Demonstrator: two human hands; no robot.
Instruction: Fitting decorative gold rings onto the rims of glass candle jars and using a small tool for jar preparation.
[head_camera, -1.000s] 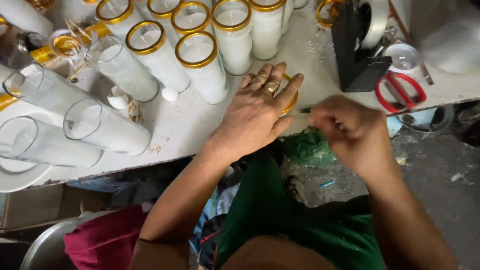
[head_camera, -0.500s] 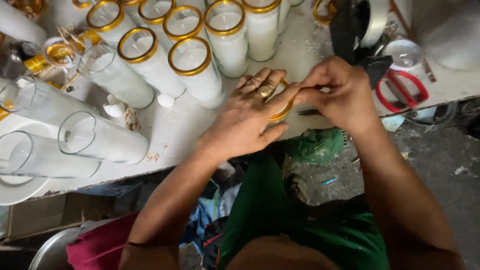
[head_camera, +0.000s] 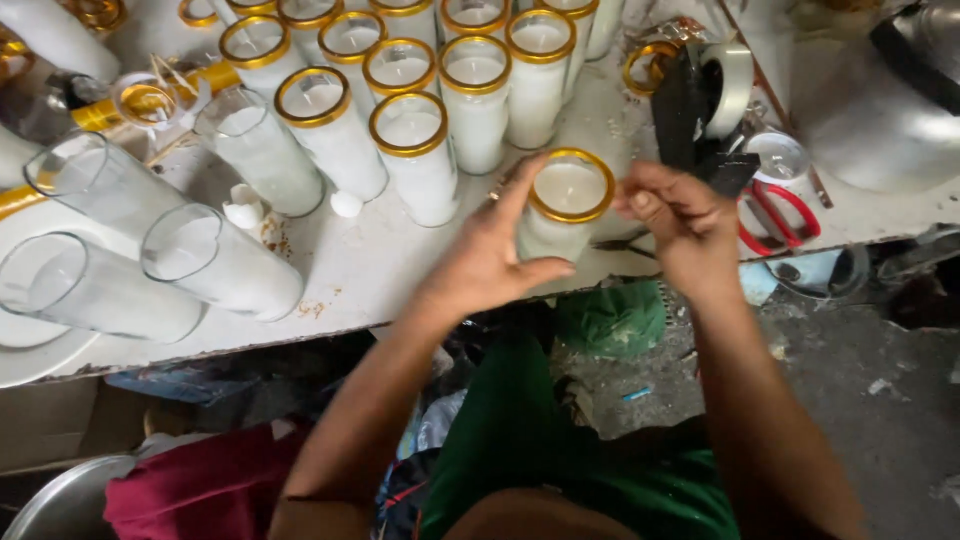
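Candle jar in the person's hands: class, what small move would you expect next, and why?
Probably pressing the gold band snug around the rim. The left hand grips the candle jar upright on the table, and the right hand pinches at the band's right edge. The filled jars behind carry gold bands too, so this one seems close to joining them.
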